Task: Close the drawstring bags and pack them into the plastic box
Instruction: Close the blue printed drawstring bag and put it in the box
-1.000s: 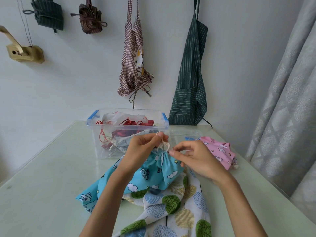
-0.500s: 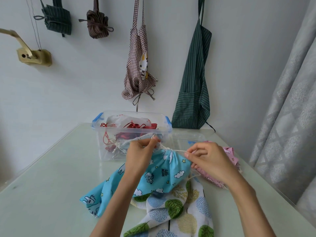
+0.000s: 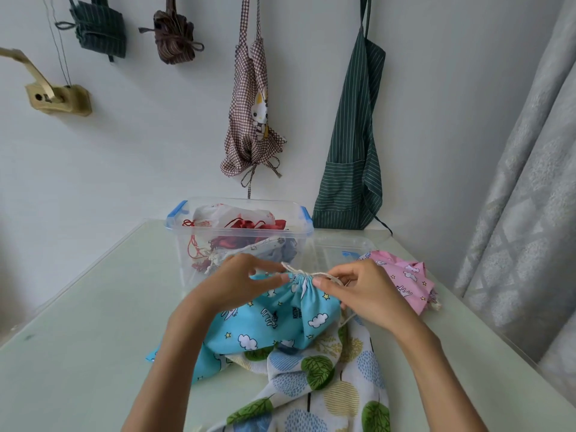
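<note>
A blue drawstring bag [image 3: 274, 319] printed with clouds and stars lies on the table, its mouth gathered tight between my hands. My left hand [image 3: 240, 280] pinches the white cord [image 3: 304, 272] at the left of the gathered neck. My right hand [image 3: 364, 291] pinches the cord on the right side. Under the blue bag lies a white bag [image 3: 318, 378] with a leaf print. A pink bag [image 3: 405, 279] sits to the right. Behind my hands stands the clear plastic box [image 3: 184, 241] with blue clips, holding red and white bags.
The box's clear lid [image 3: 343, 247] lies flat behind the pink bag. Aprons [image 3: 352, 163] and tied bundles hang on the wall behind the table. A grey curtain [image 3: 523, 182] hangs along the right. The pale green table [image 3: 78, 353] reaches left and forward.
The bag's mouth has been drawn tighter. My right hand pulled the cord out to the right and has come back to the neck; both hands now pinch the cord there.
</note>
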Demonstrator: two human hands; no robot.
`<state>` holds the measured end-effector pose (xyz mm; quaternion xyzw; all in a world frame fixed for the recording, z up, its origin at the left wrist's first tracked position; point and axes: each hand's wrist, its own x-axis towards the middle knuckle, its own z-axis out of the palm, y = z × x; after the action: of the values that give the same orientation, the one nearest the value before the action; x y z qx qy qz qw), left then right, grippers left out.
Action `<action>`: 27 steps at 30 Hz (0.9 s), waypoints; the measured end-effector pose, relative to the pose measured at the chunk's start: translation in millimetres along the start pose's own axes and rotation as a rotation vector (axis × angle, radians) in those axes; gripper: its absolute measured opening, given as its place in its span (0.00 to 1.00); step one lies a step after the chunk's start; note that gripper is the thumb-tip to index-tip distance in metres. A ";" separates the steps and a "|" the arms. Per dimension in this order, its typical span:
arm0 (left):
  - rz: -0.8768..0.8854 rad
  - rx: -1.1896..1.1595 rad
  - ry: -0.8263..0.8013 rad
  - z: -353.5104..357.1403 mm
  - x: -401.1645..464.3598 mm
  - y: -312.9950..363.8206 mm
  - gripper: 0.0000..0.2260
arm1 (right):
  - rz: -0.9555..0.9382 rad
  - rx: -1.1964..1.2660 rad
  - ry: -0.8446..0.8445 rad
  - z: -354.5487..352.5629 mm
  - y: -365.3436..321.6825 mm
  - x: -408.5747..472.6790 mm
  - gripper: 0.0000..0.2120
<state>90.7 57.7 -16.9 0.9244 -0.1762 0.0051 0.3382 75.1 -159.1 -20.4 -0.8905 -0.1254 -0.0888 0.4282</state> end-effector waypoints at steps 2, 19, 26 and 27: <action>0.011 -0.091 0.104 2.5 2.6 6.3 0.19 | -0.010 0.002 -0.010 0.9 -0.4 -0.7 0.09; -0.215 -1.455 0.144 17.7 9.8 28.3 0.08 | -0.174 -0.043 0.279 0.2 -9.3 2.1 0.05; -0.167 -1.287 0.184 16.5 7.1 29.5 0.07 | -0.115 -0.110 0.184 1.0 -8.1 2.1 0.06; -0.147 -1.254 0.172 16.0 6.8 30.2 0.07 | -0.108 -0.094 0.150 0.2 -8.5 1.1 0.06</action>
<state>85.4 24.0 -9.6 0.5567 -0.0539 -0.0481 0.8276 73.7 -153.6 -14.0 -0.8924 -0.1367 -0.1840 0.3886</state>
